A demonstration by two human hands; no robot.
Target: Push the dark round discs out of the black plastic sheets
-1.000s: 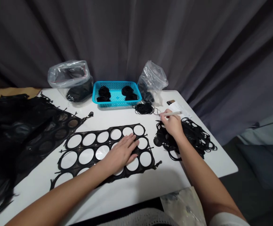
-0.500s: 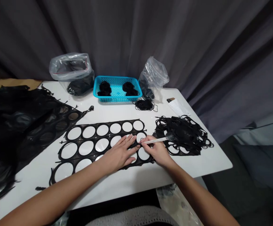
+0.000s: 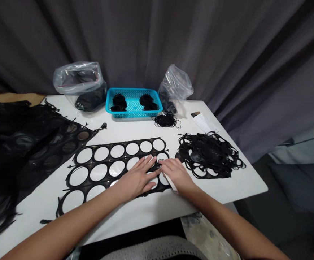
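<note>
A black sheet [image 3: 99, 161] with rows of large round holes lies flat on the white table. My left hand [image 3: 138, 178] rests on its right part, palm down with fingers spread. Just right of those fingers, my right hand [image 3: 177, 173] is closed around a slim white stick-like tool [image 3: 171, 183]. The tool's shaft points back toward me under the hand, and its working tip is hidden by my fingers. The fingertips of my right hand touch the sheet's black web between holes.
A tangled heap of black cut pieces [image 3: 211, 155] lies to the right. Behind are a blue basket [image 3: 134, 115] with black bundles, a loose black cord bundle [image 3: 165, 120], and two clear plastic bags [image 3: 77, 86]. More black sheets [image 3: 24, 144] cover the left side.
My right hand has turned over, so the white tool's shaft swung from pointing right to pointing toward me. My left hand stays in place on the sheet.
</note>
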